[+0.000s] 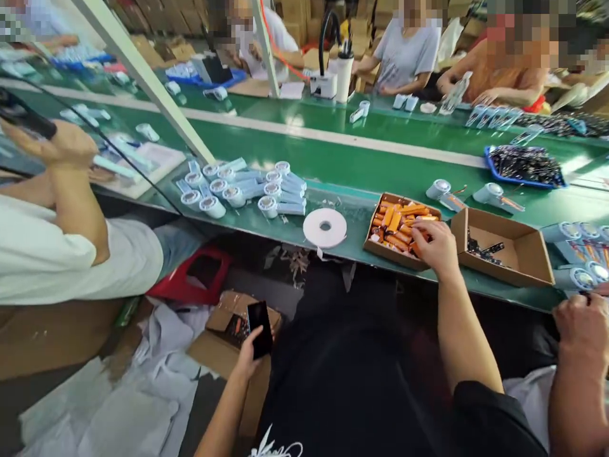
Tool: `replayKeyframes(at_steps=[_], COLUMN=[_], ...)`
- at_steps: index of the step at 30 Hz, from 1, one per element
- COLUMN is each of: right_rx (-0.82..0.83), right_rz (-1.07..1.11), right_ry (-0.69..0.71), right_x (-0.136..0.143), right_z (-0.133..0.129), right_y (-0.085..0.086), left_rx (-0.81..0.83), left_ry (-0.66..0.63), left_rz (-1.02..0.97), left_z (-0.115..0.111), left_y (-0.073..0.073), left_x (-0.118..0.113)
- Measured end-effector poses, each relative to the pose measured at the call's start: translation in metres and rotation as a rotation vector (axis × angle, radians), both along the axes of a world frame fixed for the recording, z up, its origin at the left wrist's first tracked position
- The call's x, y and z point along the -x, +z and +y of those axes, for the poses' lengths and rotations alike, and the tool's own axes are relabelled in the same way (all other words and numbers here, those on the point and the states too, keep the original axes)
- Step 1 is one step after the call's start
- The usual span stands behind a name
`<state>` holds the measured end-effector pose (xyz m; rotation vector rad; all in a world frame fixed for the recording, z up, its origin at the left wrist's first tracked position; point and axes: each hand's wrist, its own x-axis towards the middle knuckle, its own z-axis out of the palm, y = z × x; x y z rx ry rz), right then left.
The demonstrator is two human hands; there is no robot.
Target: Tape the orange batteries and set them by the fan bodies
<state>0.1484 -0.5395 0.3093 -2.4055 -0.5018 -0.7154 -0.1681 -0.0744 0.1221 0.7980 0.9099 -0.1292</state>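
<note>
On the table [352, 195], a tape roll [325, 238] lay between grouped devices [233, 195] at left and a cardboard box [396, 255] of batteries [392, 220] at right; another box [523, 251] stood right of that, a tray [528, 183] behind.

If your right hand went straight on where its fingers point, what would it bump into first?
Most likely the orange cylinders in the cardboard box. The fingertips of the right hand look right at them, maybe already touching; depth is unclear.
</note>
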Motion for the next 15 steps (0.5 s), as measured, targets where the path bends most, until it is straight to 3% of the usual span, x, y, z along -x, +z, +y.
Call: replayKeyframes(at_steps=[3, 6, 10, 15], right_rx=[-0.003, 0.035, 0.080, 0.090], right_rz=[-0.010, 0.011, 0.022, 0.025], right_ry=[-0.008, -0.027, -0.051, -0.033], right_x=[0.003, 0.004, 0.003, 0.003], right_z=[0.003, 0.004, 0.004, 0.003], right_y=[0.003, 0.004, 0.003, 0.004], left_rx=[0.077, 0.140, 0.191, 0.228], left_ry=[0.079, 0.112, 0.096, 0.053], left_rz=[-0.048, -0.102, -0.122, -0.091], left_z=[0.004, 0.002, -0.006, -0.013], left_y=[-0.033, -0.054, -0.063, -0.061], left_x=[-0.016, -0.028, -0.031, -0.036])
